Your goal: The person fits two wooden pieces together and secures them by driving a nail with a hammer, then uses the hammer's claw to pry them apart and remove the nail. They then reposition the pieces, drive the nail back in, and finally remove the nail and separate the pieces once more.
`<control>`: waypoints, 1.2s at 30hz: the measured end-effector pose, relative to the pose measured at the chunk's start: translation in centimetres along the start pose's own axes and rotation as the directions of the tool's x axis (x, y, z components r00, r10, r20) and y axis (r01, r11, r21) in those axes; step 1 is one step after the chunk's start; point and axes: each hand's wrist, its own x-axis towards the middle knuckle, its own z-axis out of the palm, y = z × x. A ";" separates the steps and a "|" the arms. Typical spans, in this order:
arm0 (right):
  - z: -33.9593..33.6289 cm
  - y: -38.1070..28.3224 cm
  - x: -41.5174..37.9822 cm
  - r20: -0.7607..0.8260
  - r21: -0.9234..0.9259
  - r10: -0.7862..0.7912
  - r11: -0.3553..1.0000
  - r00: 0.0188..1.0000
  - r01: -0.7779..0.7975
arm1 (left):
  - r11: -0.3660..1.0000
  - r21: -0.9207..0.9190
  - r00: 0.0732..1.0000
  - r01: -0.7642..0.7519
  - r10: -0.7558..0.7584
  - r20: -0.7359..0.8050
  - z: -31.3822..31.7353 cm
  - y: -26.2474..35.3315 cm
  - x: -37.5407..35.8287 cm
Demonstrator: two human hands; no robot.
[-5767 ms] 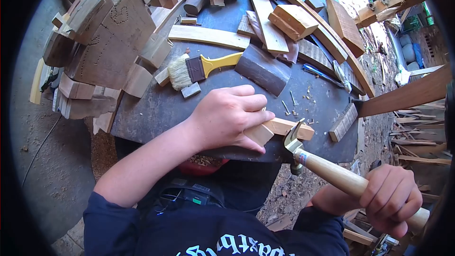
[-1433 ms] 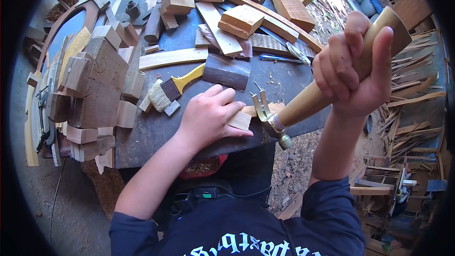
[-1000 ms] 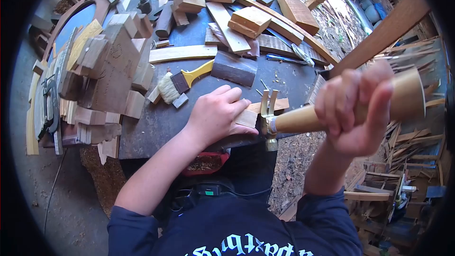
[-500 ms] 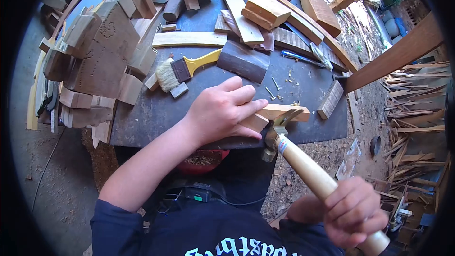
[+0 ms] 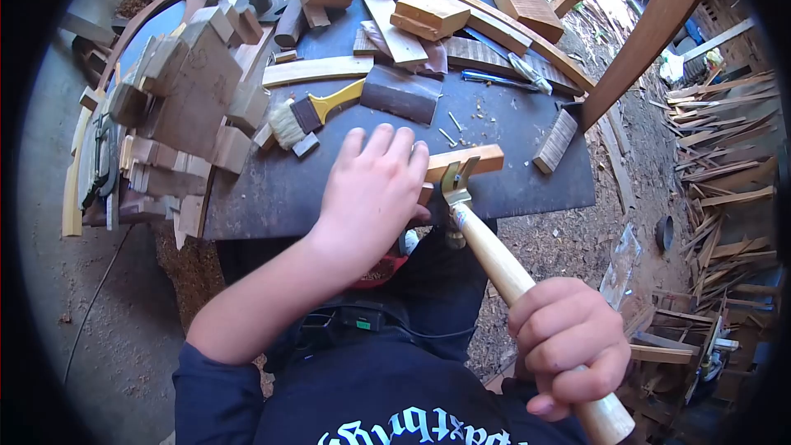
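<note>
My right hand [image 5: 573,346] is closed around the pale wooden handle of a claw hammer [image 5: 498,255]. The hammer's claw points away from me and overlaps the near edge of a small wooden strip [image 5: 482,161] at the table's front. Its striking face hangs toward me, past the table edge. My left hand [image 5: 375,185] lies over the strip's left end, fingers bent forward and thumb on the near side, gripping the wood; most of what it covers is hidden. Two loose nails [image 5: 451,128] lie just beyond the strip.
A yellow-handled brush [image 5: 317,111] and a dark curved block [image 5: 401,94] lie beyond my left hand. Wood offcuts [image 5: 430,16] pile up at the back, with a blue pen [image 5: 494,78] nearby. At left stands a clamped wooden assembly [image 5: 194,82]. A slanting post [image 5: 647,37] rises at right.
My left hand has turned so its fingers point farther forward. The hammer and right hand have shifted left, and the claw stays by the strip. The camera view has moved slightly.
</note>
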 end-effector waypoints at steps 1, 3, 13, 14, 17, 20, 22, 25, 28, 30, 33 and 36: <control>0.4 -0.3 -0.3 -0.026 -0.005 0.000 1.000 1.000 0.000 | 0.999 -0.038 0.999 -0.007 0.008 0.032 0.2 0.0 0.0; 1.2 -0.7 -0.8 -0.086 -0.024 -0.007 1.000 0.996 0.005 | 0.994 -0.108 0.995 -0.029 0.039 0.094 0.6 -0.1 0.3; 3.6 -1.8 -6.1 -0.090 -0.187 -0.108 0.978 0.990 0.089 | 0.945 -0.219 0.958 -0.243 0.199 -0.206 4.1 -0.8 0.6; 3.6 -2.2 -7.6 -0.123 -0.207 -0.091 0.976 0.988 0.065 | 0.949 -0.192 0.953 -0.250 0.205 -0.224 4.1 -0.6 0.7; 4.2 -1.9 -11.5 -0.374 -0.257 -0.174 0.963 0.911 0.078 | 0.942 -0.157 0.929 -0.298 0.248 -0.273 4.1 -0.4 1.2; 4.2 -4.5 -14.4 -0.464 -0.354 0.098 0.890 0.880 -0.286 | 0.939 -0.139 0.918 -0.313 0.262 -0.298 4.1 0.1 1.5; 4.2 -6.1 -16.6 -0.498 -0.369 0.261 0.800 0.827 -0.474 | 0.929 -0.166 0.913 -0.330 0.270 -0.304 4.5 0.3 1.9; 4.8 -6.8 -18.0 -0.641 -0.258 0.340 0.749 0.688 -0.610 | 0.930 -0.205 0.919 -0.306 0.233 -0.317 4.9 0.9 2.3; 4.5 -7.1 -17.9 -0.753 -0.044 0.386 0.778 0.532 -0.626 | 0.943 -0.236 0.937 -0.235 0.156 -0.312 5.4 1.4 2.4; 1.8 -7.1 -16.9 -0.746 -0.093 0.348 0.789 0.567 -0.607 | 0.954 -0.235 0.947 -0.186 0.110 -0.302 5.5 1.5 2.7; -2.8 -7.7 -11.5 -0.664 -0.209 0.330 0.779 0.671 -0.590 | 0.956 -0.275 0.971 -0.098 0.032 -0.235 5.4 1.1 3.4; -4.4 -9.0 -6.2 -0.586 -0.397 0.311 0.695 0.749 -0.599 | 0.865 -0.499 0.991 -0.049 -0.021 -0.132 3.5 0.8 3.4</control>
